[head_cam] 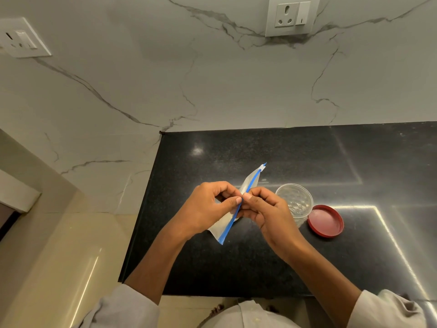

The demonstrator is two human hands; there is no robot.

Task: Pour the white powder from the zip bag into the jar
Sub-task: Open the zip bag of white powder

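Note:
A zip bag (251,183) with a blue zip strip and a white slider at its far end is held edge-up above the black counter (236,261). My left hand (210,207) pinches the bag's top edge from the left, and my right hand (264,209) pinches it from the right, thumbs meeting at the zip. The bag's lower corner hangs toward me. The powder inside is hard to make out. A clear plastic jar (295,201) stands uncovered just right of my right hand. Its red lid (325,220) lies flat beside it on the right.
A marble wall (212,79) rises behind the counter, with a socket plate (292,15) at the top and another socket plate (22,37) at the left. The counter's left edge drops to a beige floor (78,256).

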